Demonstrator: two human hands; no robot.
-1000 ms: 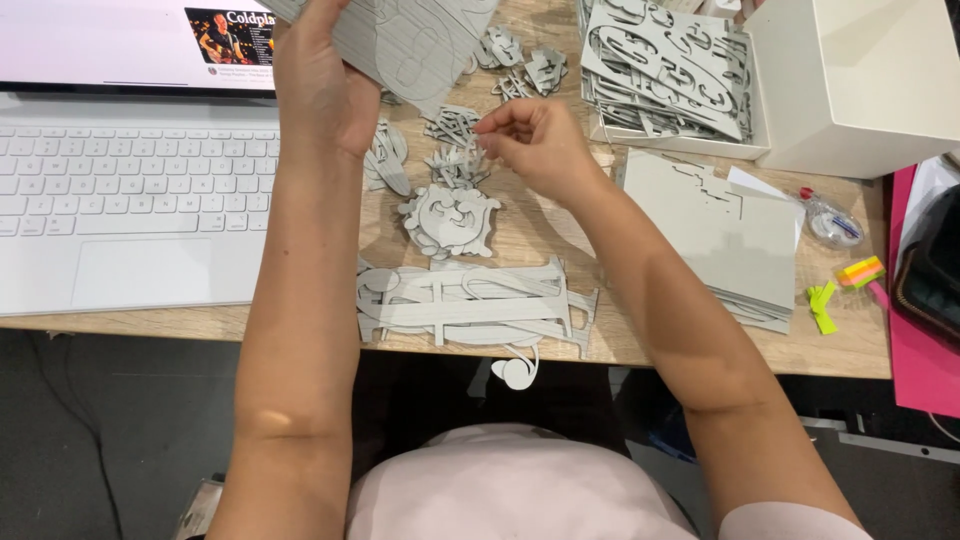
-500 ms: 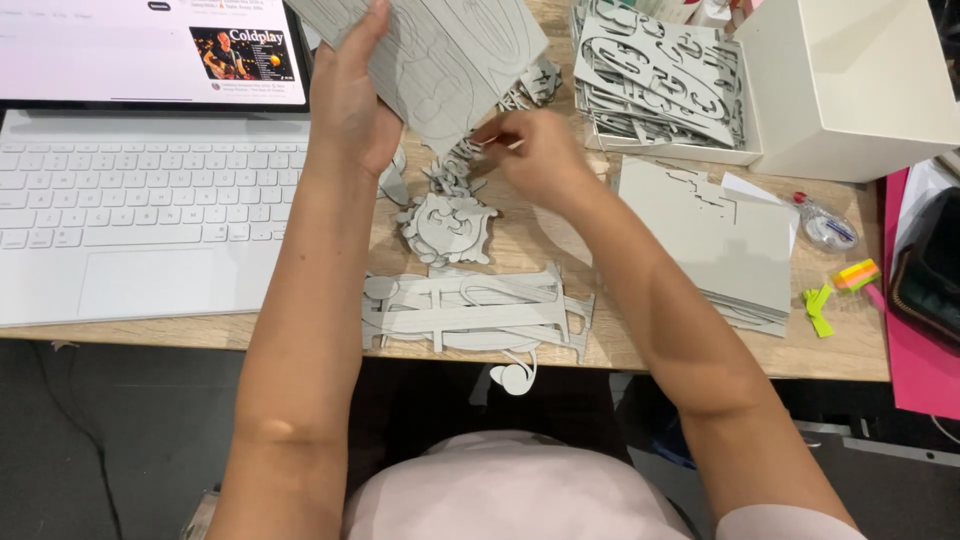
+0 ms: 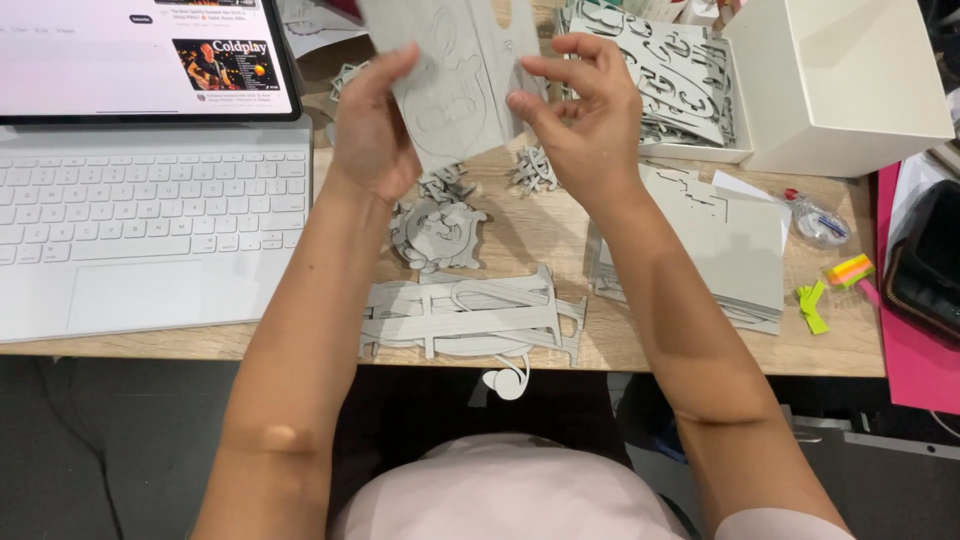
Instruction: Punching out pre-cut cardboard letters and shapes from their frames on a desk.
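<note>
Fingers (image 3: 395, 70) of the left hand (image 3: 372, 130) are pinching the left edge of a flat grey die-cut cardboard sheet (image 3: 455, 85), thumb in front. Fingers of the right hand (image 3: 585, 115) are curling and gripping its right edge. Both forearms are rising from the lower frame, converging upward. The sheet is being held above the wooden bench (image 3: 530, 225), its long axis running roughly up the frame, tilting slightly left, over the loose grey cut-out pieces (image 3: 440, 235).

One head-worn camera looks steeply down from close above the wooden desk (image 3: 530, 230). It faces away from the person's body. The lap is near, the laptop (image 3: 150, 200) far left.
</note>
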